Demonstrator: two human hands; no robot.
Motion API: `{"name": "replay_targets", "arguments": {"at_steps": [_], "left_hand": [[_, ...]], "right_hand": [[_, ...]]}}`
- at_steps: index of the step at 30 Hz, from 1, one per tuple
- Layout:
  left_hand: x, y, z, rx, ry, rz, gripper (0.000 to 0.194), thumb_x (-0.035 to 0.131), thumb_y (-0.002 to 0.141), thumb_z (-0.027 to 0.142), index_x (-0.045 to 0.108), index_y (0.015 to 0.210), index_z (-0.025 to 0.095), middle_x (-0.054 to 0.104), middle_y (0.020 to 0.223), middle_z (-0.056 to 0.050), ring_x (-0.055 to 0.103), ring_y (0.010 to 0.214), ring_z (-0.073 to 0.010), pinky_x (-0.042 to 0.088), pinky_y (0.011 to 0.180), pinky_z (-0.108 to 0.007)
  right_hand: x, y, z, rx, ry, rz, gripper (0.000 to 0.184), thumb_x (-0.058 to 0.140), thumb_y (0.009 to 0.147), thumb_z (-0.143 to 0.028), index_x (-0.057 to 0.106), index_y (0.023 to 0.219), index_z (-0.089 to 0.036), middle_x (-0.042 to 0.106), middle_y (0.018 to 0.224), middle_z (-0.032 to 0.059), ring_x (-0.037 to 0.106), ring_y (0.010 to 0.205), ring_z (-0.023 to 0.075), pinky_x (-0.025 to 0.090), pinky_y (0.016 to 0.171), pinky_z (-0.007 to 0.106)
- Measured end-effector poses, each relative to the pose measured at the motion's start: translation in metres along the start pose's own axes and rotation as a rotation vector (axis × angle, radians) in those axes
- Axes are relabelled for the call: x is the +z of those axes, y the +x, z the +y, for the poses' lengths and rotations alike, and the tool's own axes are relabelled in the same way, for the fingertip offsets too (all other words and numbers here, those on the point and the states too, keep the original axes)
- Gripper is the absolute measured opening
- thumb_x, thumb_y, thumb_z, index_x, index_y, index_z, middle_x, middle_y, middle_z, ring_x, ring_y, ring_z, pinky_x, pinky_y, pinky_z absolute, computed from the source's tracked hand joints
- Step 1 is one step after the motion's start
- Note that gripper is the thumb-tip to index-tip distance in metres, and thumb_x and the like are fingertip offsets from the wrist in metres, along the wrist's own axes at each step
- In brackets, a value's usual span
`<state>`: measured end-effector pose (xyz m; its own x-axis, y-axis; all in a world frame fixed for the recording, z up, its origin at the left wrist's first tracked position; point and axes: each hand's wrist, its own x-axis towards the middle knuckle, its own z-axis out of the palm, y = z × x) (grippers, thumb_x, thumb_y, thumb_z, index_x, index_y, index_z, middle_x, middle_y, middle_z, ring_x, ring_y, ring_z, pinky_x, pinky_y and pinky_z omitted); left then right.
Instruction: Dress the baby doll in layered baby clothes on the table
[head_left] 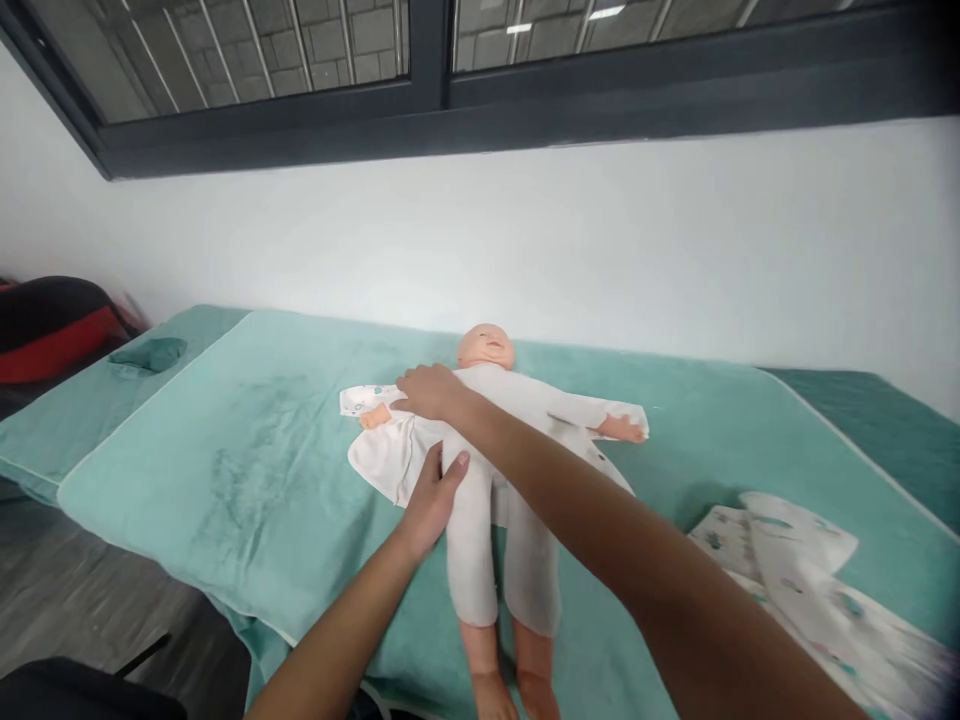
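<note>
A baby doll (499, 490) lies face up on a teal mat (247, 450), its head toward the wall and arms spread. An open white printed garment (390, 450) lies under it. My right hand (429, 391) reaches across the doll's chest and closes on the garment near its left-side arm. My left hand (433, 495) rests against the doll's side at the waist, thumb up, fingers pressed on the garment flap.
More printed white cloth (806, 580) lies crumpled on the mat at the lower right. A small teal pillow (148, 353) sits at the far left, beside a black and red chair (52, 325). A white wall and dark window frame stand behind.
</note>
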<state>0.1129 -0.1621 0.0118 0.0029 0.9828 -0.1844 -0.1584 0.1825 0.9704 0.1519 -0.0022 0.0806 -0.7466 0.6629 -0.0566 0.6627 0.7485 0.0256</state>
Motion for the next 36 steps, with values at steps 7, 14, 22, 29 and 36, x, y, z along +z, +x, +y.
{"name": "replay_targets", "arguments": {"at_steps": [7,14,22,29,36], "left_hand": [[-0.048,0.023,0.008,0.139,0.495,0.030,0.037,0.051,0.096,0.046,0.067,0.118,0.021,0.072,0.098,-0.008,0.066,0.088,-0.0235,0.052,0.085,-0.038],[-0.082,0.111,0.032,0.348,1.222,0.325,0.024,0.068,0.086,0.032,0.067,0.107,0.020,0.066,0.117,-0.016,0.056,0.116,-0.0341,0.044,0.094,-0.043],[-0.096,0.125,0.021,0.284,1.113,0.508,0.024,0.040,0.098,0.027,0.063,0.100,0.018,0.070,0.095,-0.015,0.066,0.088,-0.0295,0.043,0.071,-0.036],[-0.105,0.122,0.025,0.287,0.604,0.466,0.015,0.048,0.096,0.034,0.056,0.099,0.022,0.071,0.091,-0.005,0.065,0.083,-0.0194,0.046,0.072,-0.029],[-0.092,0.110,0.026,0.376,0.456,0.430,0.023,0.051,0.096,0.043,0.058,0.097,0.021,0.066,0.088,-0.002,0.061,0.084,-0.0164,0.045,0.079,-0.028]], "right_hand": [[0.010,-0.014,0.006,0.110,0.137,0.107,0.042,0.050,0.097,-0.059,0.068,0.109,-0.023,0.074,0.104,0.0090,0.067,0.091,0.0266,0.040,0.072,0.034],[0.003,-0.041,0.027,0.245,0.220,0.334,0.042,0.041,0.102,-0.059,0.065,0.105,-0.024,0.071,0.097,0.0054,0.062,0.090,0.0229,0.035,0.074,0.033],[0.004,-0.041,0.026,0.212,0.194,0.262,0.036,0.046,0.102,-0.054,0.067,0.102,-0.024,0.070,0.097,0.0065,0.061,0.091,0.0239,0.034,0.078,0.035],[0.005,-0.041,0.026,0.252,0.169,0.159,0.030,0.053,0.098,-0.049,0.067,0.095,-0.023,0.071,0.095,0.0056,0.062,0.090,0.0243,0.036,0.084,0.038],[0.013,-0.031,0.025,0.346,0.068,0.069,0.028,0.053,0.097,-0.044,0.067,0.093,-0.021,0.072,0.096,0.0105,0.063,0.092,0.0273,0.038,0.084,0.041]]}}
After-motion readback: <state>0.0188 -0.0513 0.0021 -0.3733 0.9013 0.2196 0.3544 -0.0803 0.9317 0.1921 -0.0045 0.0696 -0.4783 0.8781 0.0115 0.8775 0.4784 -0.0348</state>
